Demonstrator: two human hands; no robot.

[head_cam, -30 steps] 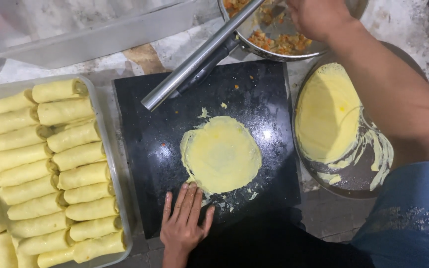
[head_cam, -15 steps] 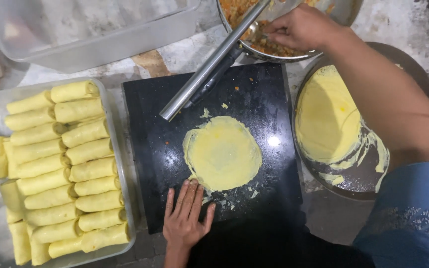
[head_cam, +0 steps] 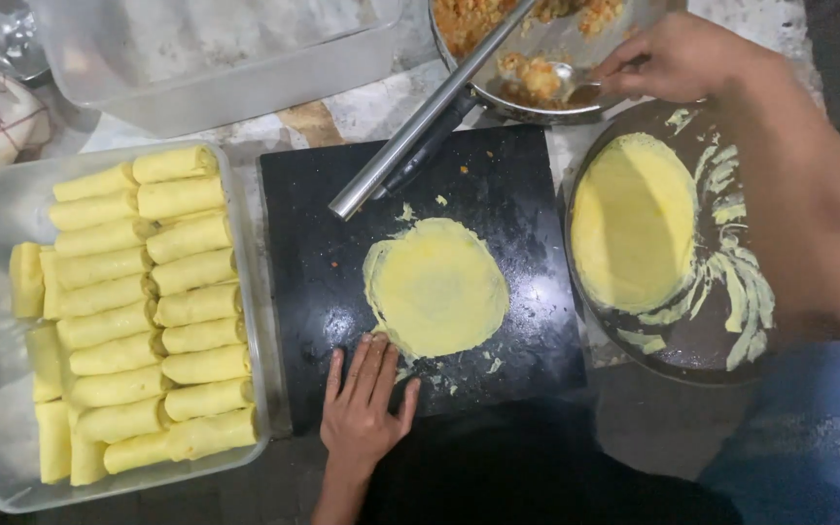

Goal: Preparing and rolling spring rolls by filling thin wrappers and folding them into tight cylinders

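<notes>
A round yellow crepe (head_cam: 437,286) is laid flat on a black board (head_cam: 313,243), and its near edge is touched by the fingertips of the left hand (head_cam: 365,408), which is spread open and pressed flat on the board. The right hand (head_cam: 678,56) is closed around a spoon (head_cam: 561,80), whose bowl is loaded with orange filling (head_cam: 535,74) inside the metal pan (head_cam: 576,39) just beyond the board. The step in hand is judged to be the scooping of filling. The next move calls for the loaded spoon to be carried level from the pan to the crepe beside the left hand. A stack of plain crepes (head_cam: 632,222) is kept on a dark plate below the right forearm; finished rolls (head_cam: 148,301) are packed in a tray left of the left hand.
</notes>
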